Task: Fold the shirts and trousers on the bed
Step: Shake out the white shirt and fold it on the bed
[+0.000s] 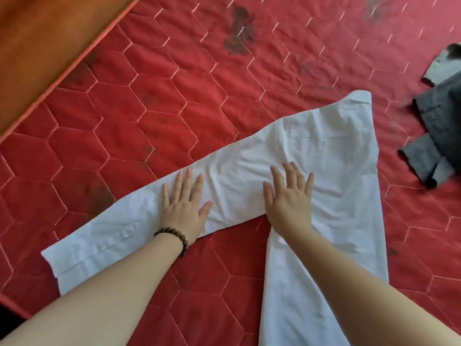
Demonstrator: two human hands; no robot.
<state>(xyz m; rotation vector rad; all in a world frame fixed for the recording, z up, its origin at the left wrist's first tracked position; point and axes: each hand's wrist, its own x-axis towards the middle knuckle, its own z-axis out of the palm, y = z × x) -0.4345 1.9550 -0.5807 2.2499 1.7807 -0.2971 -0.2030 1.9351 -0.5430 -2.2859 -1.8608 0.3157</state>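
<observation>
Red quilted bedding (159, 101), stitched in pale hexagons and marked with several dark smudges, fills nearly the whole head view; it is the top of the bed. Along the upper left corner runs an orange-brown strip (45, 36) beyond the bed's piped edge; what it is cannot be told.

Next in size is the white shirt (336, 156), spread flat on the bedding in the middle and right of the view. Its body runs down toward the lower edge of the view, its collar end points to the upper right, and one long sleeve (104, 240) stretches out to the lower left, ending in a cuff with a buttoned placket. The cloth is lightly creased between the two hands.

At the right edge lies a dark grey garment (439, 131), crumpled, well apart from the shirt, with a lighter grey piece (441, 63) just above it.

Both forearms reach in from the bottom. The left hand (184, 203) lies palm down on the sleeve, fingers straight and slightly spread, its grip closed round nothing. The right hand (290, 196) lies flat on the shirt's body where the sleeve joins, fingers spread, likewise holding nothing.

Smallest is the brown bead bracelet (174, 237) on the left wrist.
</observation>
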